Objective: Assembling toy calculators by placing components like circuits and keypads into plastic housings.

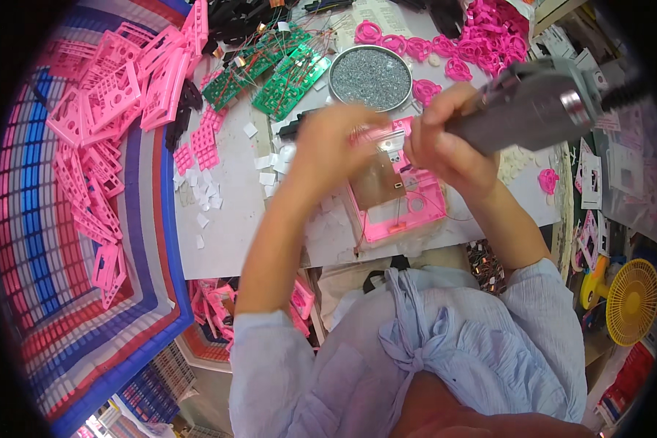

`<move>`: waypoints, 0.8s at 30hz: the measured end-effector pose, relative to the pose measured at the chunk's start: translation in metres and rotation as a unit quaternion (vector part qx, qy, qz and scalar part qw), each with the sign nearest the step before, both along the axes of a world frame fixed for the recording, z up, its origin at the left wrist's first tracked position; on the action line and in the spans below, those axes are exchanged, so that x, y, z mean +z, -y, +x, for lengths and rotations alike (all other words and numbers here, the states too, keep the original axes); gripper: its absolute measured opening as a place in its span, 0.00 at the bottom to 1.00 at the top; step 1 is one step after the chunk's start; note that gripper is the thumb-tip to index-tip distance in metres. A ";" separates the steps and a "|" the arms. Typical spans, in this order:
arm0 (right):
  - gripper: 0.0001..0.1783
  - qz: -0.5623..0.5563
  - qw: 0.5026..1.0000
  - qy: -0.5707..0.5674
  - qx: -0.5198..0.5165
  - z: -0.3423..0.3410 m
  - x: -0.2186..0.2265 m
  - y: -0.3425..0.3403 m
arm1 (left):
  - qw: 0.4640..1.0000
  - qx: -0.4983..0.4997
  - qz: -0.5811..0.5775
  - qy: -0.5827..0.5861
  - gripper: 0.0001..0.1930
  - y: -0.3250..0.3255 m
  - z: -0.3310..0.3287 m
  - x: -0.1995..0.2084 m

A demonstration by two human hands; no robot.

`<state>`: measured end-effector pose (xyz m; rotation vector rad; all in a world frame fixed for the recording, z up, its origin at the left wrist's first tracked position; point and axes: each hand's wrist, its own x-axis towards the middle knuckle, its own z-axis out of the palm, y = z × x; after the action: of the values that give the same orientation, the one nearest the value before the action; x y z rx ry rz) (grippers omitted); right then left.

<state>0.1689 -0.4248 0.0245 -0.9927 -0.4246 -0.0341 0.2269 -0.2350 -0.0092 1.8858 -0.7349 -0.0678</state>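
A dark grey electric screwdriver (525, 106) lies almost level in my right hand (449, 146), whose fingers wrap round its front part. Below it on the table is a pink plastic housing (425, 210). A brown circuit board (376, 181) sits inside the housing, with thin wires running near it. My left hand (336, 146) is over the housing's far left corner, smeared by motion, so its fingers and anything in them cannot be made out. Just beyond the hands stands a round dish (331, 82) filled with small grey metal screws.
Green circuit boards (292, 77) with wires lie at the back left. Pink ring-shaped parts (418, 49) spread along the back right. Pink frames (113, 95) fill a striped basket (150, 190) on the left. White pieces (204, 193) are scattered nearby. A yellow fan (633, 301) stands at right.
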 end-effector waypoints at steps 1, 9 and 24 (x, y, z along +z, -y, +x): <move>0.13 0.005 1.000 -0.016 0.007 0.000 0.001 -0.003 | 0.992 0.078 0.095 0.022 0.09 0.002 0.029 0.012; 0.14 -0.106 0.994 -0.027 0.021 -0.017 -0.019 -0.008 | 0.871 0.092 0.435 0.209 0.09 0.045 0.091 -0.027; 0.13 -0.150 0.988 0.016 0.039 -0.021 -0.022 -0.021 | 0.992 0.072 0.100 -0.031 0.12 0.002 0.056 0.019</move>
<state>0.1483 -0.4038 0.0028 -1.2721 -0.5070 0.0878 0.2832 -0.2373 0.0101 2.1139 -0.5636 -0.1122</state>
